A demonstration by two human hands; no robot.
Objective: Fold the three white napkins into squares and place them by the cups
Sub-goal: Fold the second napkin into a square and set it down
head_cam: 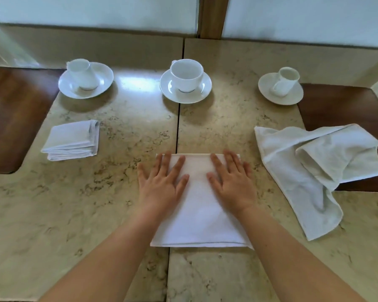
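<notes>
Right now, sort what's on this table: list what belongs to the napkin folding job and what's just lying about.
Belongs to the job:
folded square napkin
half-folded napkin, pressed flat by the left hand and right hand
crumpled napkin
left cup, middle cup, right cup

Just there:
three saucers under the cups, e.g.
marble table

Your folded napkin [71, 139] lies square below the left cup [83, 74]. Middle napkin [200, 205]: flat rectangle before the centre cup [186, 75]. Third napkin [314, 171]: crumpled, near the right cup [285, 80].
</notes>
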